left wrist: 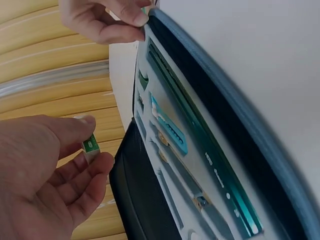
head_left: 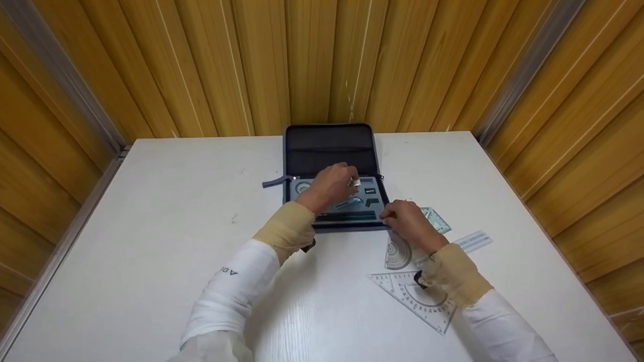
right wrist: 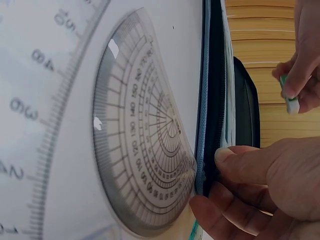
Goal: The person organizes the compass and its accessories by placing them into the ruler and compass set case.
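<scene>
A dark zip case (head_left: 329,138) lies unfolded at the table's far side, its lid towards the wall. My left hand (head_left: 332,186) is above the case's grey insert (left wrist: 200,170), pinching a small white and green eraser (left wrist: 91,145) between thumb and fingers. At the near right corner, my right hand (head_left: 410,221) pinches the case's edge (right wrist: 202,125) with thumb and fingers. Green pencils (left wrist: 200,140), a light blue utility knife (left wrist: 170,127) and a metal compass (left wrist: 175,155) sit in slots of the insert.
Right of the case lie a clear protractor (head_left: 397,251), a set square (head_left: 427,301), a greenish template (head_left: 436,221) and a clear ruler (head_left: 474,242), the last partly under my right arm. A strap (head_left: 274,182) sticks out leftward. Wood-patterned walls (head_left: 312,60) border the white table (head_left: 201,241).
</scene>
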The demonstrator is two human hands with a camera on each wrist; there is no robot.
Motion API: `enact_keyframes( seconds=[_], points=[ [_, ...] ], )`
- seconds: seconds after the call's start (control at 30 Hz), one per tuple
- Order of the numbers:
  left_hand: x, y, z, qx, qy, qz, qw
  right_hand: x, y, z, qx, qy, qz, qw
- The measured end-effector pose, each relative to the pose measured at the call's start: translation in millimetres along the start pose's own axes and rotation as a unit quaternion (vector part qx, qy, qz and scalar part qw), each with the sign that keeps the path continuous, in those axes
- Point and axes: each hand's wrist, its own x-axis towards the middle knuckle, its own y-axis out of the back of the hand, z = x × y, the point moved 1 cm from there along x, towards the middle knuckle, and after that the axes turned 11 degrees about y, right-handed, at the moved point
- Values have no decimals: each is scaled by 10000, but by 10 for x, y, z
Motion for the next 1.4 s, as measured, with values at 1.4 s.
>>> enact_keyframes(
  seconds=[1.4],
  points=[
    [642,-540,119,392,792,59,9961,2,-7,-40,-169,171,196,9995]
  ],
)
